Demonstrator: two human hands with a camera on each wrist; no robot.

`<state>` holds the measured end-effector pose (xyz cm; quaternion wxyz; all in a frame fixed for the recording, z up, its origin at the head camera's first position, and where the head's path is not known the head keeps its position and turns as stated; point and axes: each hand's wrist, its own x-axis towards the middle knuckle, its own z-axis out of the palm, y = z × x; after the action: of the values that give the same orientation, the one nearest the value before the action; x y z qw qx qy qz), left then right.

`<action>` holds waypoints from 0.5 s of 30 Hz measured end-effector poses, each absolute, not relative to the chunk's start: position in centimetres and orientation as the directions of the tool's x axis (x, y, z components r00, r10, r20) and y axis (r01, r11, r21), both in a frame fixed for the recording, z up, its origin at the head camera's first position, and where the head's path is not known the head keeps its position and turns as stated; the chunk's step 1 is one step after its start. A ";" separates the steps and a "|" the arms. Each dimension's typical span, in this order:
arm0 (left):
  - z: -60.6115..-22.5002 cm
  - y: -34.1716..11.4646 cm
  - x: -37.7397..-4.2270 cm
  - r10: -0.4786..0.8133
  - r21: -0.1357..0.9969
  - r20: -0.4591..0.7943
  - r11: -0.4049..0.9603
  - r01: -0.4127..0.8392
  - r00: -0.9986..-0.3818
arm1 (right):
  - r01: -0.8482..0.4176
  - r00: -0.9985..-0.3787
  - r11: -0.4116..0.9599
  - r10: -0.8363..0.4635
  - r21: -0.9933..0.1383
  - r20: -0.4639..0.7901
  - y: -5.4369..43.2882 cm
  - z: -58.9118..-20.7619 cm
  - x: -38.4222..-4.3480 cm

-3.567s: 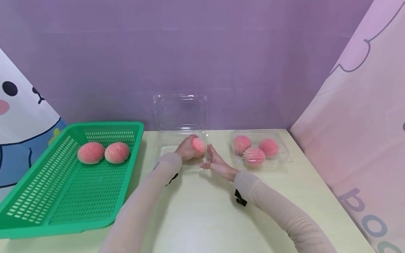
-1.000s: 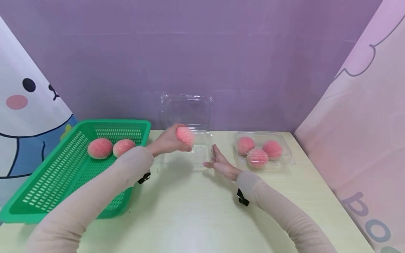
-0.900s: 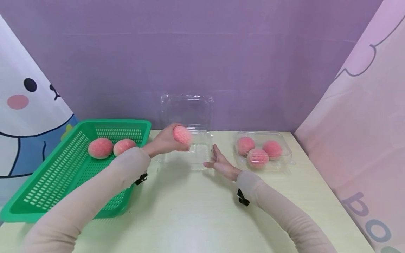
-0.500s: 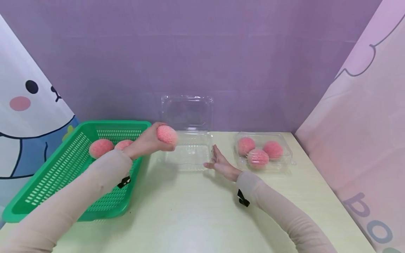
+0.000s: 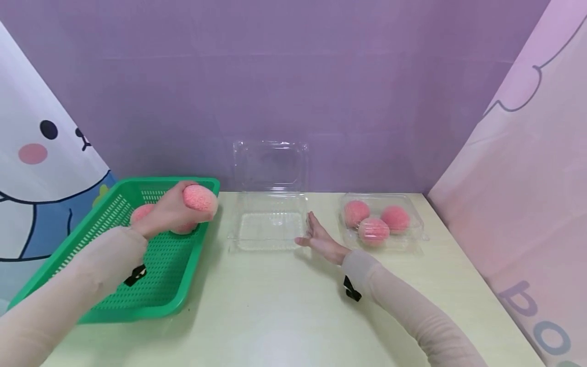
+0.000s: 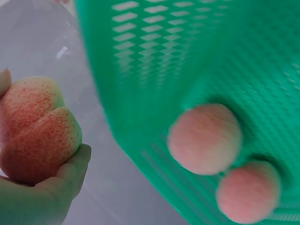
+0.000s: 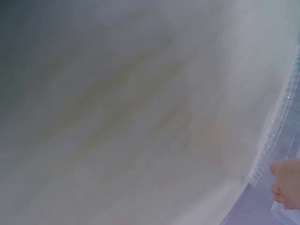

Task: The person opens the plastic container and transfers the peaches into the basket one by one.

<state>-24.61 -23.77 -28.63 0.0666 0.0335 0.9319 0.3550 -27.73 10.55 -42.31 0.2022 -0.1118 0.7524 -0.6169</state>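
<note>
My left hand (image 5: 167, 210) grips a pink fuzzy peach (image 5: 200, 199) over the back right part of the green basket (image 5: 194, 257). In the left wrist view that peach (image 6: 40, 133) shows its crease, with a thumb and finger around it. Below lie two more peaches: one peach (image 6: 205, 139) beside another peach (image 6: 248, 193), both partly hidden by the hand in the head view. A clear plastic clamshell box (image 5: 268, 232) stands with its lid up and nothing inside. My right hand (image 5: 325, 247) is at its right side, fingers extended and thumb apart, seemingly touching the wall.
On the right stands a closed clear box (image 5: 415, 224) with three peaches (image 5: 373, 231) inside. A purple cloth wall (image 5: 367, 102) rises behind the pale table (image 5: 275, 306), with printed cloths at both sides.
My left hand has carried the peach leftward from the open clamshell box to above the green basket. My right hand has stayed at the box's right side.
</note>
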 end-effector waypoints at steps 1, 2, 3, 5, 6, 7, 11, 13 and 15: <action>-28.7 -24.3 -24.5 0.095 0.643 -0.107 0.766 0.004 -0.990 | 0.081 -0.894 0.214 -0.417 -0.973 -0.166 10.5 -42.3 -27.8; -28.8 -24.9 -24.5 0.085 0.628 -0.115 0.778 -0.006 -0.990 | 0.082 -0.894 0.216 -0.416 -0.973 -0.168 10.5 -42.2 -27.8; -28.9 -25.4 -24.4 0.083 0.626 -0.121 0.780 -0.011 -0.989 | 0.077 -0.894 0.218 -0.418 -0.973 -0.164 10.5 -42.2 -27.8; -29.2 -26.6 -24.3 0.082 0.629 -0.130 0.777 -0.018 -0.988 | 0.080 -0.892 0.222 -0.419 -0.972 -0.169 10.4 -42.2 -27.8; -29.4 -27.1 -24.3 0.083 0.630 -0.136 0.776 -0.021 -0.987 | 0.080 -0.892 0.223 -0.420 -0.972 -0.170 10.4 -42.1 -27.8; -29.5 -27.6 -24.2 0.084 0.635 -0.136 0.773 -0.022 -0.987 | 0.081 -0.891 0.225 -0.420 -0.971 -0.171 10.3 -42.1 -27.8; -30.2 -29.3 -24.0 0.088 0.650 -0.159 0.759 -0.038 -0.983 | 0.083 -0.892 0.228 -0.417 -0.970 -0.174 10.3 -42.0 -27.8; -30.5 -30.0 -23.9 0.085 0.650 -0.170 0.758 -0.047 -0.982 | 0.077 -0.895 0.228 -0.414 -0.971 -0.168 10.2 -42.0 -27.8; -30.7 -30.7 -23.9 0.084 0.647 -0.175 0.761 -0.050 -0.981 | 0.065 -0.897 0.227 -0.414 -0.972 -0.157 10.2 -42.0 -27.8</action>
<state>-23.90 -30.75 -30.75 0.0972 0.0090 0.9333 0.3457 -27.85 10.23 -41.99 0.1959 -0.1148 0.7583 -0.6111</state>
